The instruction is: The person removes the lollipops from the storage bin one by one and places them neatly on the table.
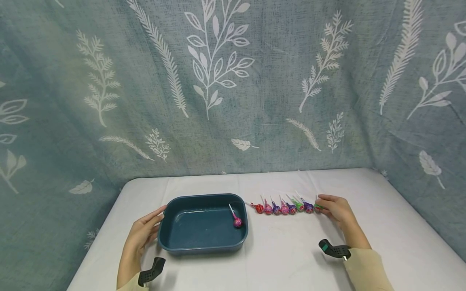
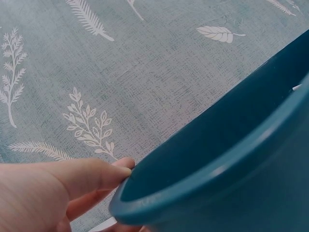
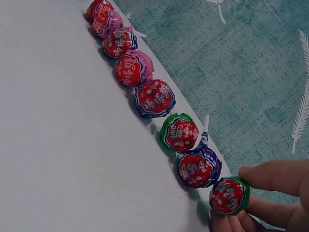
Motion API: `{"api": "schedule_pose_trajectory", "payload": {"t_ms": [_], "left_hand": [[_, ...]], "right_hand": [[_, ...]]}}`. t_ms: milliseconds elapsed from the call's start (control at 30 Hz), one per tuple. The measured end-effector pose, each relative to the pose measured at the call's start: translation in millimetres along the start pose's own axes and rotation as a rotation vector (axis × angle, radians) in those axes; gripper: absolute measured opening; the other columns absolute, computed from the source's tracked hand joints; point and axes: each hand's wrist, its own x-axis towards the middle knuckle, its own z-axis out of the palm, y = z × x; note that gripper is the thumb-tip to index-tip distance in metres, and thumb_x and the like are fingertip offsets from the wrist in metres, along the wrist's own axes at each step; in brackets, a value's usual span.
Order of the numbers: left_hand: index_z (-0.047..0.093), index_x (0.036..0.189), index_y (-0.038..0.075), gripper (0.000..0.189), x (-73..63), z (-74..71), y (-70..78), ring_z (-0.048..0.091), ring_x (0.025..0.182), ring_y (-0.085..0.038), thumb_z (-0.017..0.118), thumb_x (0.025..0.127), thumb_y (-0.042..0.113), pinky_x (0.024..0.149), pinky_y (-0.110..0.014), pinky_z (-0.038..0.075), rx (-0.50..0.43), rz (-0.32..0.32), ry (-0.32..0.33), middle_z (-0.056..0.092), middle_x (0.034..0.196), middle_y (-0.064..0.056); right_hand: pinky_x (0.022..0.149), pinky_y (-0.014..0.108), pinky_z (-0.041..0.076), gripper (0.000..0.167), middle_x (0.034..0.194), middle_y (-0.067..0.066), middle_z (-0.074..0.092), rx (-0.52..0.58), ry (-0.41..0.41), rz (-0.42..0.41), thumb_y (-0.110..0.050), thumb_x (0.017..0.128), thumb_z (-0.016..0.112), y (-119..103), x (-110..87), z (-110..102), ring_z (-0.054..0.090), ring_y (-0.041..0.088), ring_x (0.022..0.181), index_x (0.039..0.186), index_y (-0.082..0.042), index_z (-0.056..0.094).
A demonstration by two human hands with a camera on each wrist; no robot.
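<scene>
My left hand (image 1: pixel 140 232) rests against the left side of a dark teal tray (image 1: pixel 204 248), its fingertips touching the rim, with no finger seen inside. Inside the tray, on the right, lies a pink-wrapped lollipop (image 1: pixel 237 222) with its white stick pointing away. At the right end of a row of lollipops, my right hand (image 1: pixel 336 208) pinches a green-wrapped lollipop (image 3: pixel 230 195) between thumb and fingers. Beside it lies a purple lollipop (image 3: pixel 199 167), followed by another green lollipop (image 3: pixel 179 133). Fingers hide most of the held lollipop in the head view.
Leftward the row runs through purple and pink lollipops to a red lollipop (image 1: pixel 259 208) near the tray's right side. Everything rests on a white-covered table (image 1: pixel 284 258). A teal leaf-patterned cloth (image 1: pixel 273 81) hangs behind the far edge and at both sides.
</scene>
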Motion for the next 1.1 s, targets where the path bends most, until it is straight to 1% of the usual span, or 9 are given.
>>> {"api": "schedule_pose_trajectory", "payload": {"t_ms": [100,200,233,400,567,667,733,800,1100], "left_hand": [[0.057,0.137,0.015,0.047,-0.2,-0.2,-0.1,0.066,0.104,-0.019,0.064,0.093,0.03,0.072,-0.022,0.053,0.006,0.002,0.001,0.048,0.142,-0.017],[0.057,0.137,0.015,0.048,-0.2,-0.1,-0.2,0.064,0.107,-0.022,0.064,0.093,0.031,0.073,-0.022,0.053,0.009,0.003,0.001,0.048,0.142,-0.017],[0.057,0.137,0.015,0.048,-0.3,-0.1,-0.2,0.064,0.108,-0.022,0.064,0.093,0.031,0.073,-0.022,0.053,0.01,0.002,0.001,0.048,0.142,-0.016],[0.056,0.138,0.015,0.048,-0.7,-0.1,0.0,0.062,0.112,-0.025,0.064,0.093,0.031,0.074,-0.023,0.053,0.013,-0.001,0.0,0.047,0.142,-0.016],[0.056,0.138,0.015,0.049,-1.2,-0.3,0.0,0.06,0.114,-0.027,0.064,0.093,0.032,0.075,-0.023,0.053,0.014,-0.004,-0.001,0.047,0.143,-0.016],[0.056,0.138,0.015,0.049,-1.7,-0.2,0.2,0.06,0.115,-0.027,0.064,0.093,0.032,0.075,-0.023,0.053,0.013,-0.005,-0.002,0.047,0.143,-0.017],[0.056,0.138,0.015,0.049,-1.5,-0.1,0.0,0.059,0.116,-0.028,0.064,0.093,0.032,0.076,-0.024,0.053,0.013,-0.008,-0.002,0.047,0.143,-0.017],[0.056,0.138,0.015,0.049,-1.7,-0.1,0.3,0.058,0.117,-0.029,0.064,0.093,0.033,0.077,-0.025,0.053,0.015,-0.007,-0.003,0.046,0.143,-0.017],[0.055,0.138,0.016,0.049,-1.8,-0.1,0.2,0.055,0.12,-0.032,0.063,0.093,0.033,0.08,-0.026,0.052,0.026,-0.007,-0.005,0.045,0.145,-0.016]], "right_hand": [[0.071,0.023,0.052,0.054,0.119,0.021,0.059,-0.077,0.033,-0.007,-0.015,0.094,0.062,-1,-1.2,2,0.06,0.002,0.077,0.136,0.014,0.044],[0.07,0.024,0.052,0.052,0.124,0.026,0.056,-0.146,0.065,0.0,-0.018,0.093,0.063,-2,-2.2,4,0.06,0.005,0.078,0.134,0.012,0.048],[0.07,0.025,0.051,0.053,0.125,0.027,0.055,-0.171,0.075,0.001,-0.019,0.093,0.063,-2,-2.6,5,0.06,0.007,0.08,0.133,0.011,0.049],[0.076,0.033,0.05,0.051,0.129,0.031,0.051,-0.243,0.109,-0.018,-0.019,0.092,0.063,-5,-5.1,8,0.061,0.025,0.094,0.131,0.012,0.051],[0.074,0.036,0.048,0.05,0.129,0.032,0.052,-0.33,0.136,-0.042,-0.019,0.091,0.062,-6,-6.6,12,0.058,0.031,0.097,0.129,0.011,0.053],[0.081,0.044,0.047,0.049,0.13,0.032,0.051,-0.378,0.148,-0.055,-0.02,0.092,0.062,-5,-5.5,14,0.055,0.038,0.106,0.129,0.011,0.054],[0.088,0.049,0.044,0.049,0.132,0.033,0.049,-0.39,0.148,-0.061,-0.02,0.092,0.061,-5,-5.9,14,0.051,0.043,0.113,0.129,0.011,0.053],[0.092,0.052,0.042,0.049,0.133,0.034,0.047,-0.394,0.148,-0.064,-0.021,0.092,0.061,-5,-6.5,14,0.047,0.045,0.118,0.129,0.011,0.053],[0.091,0.052,0.042,0.048,0.133,0.033,0.048,-0.389,0.169,-0.052,-0.021,0.092,0.06,-5,-5.8,15,0.048,0.044,0.116,0.128,0.011,0.054]]}}
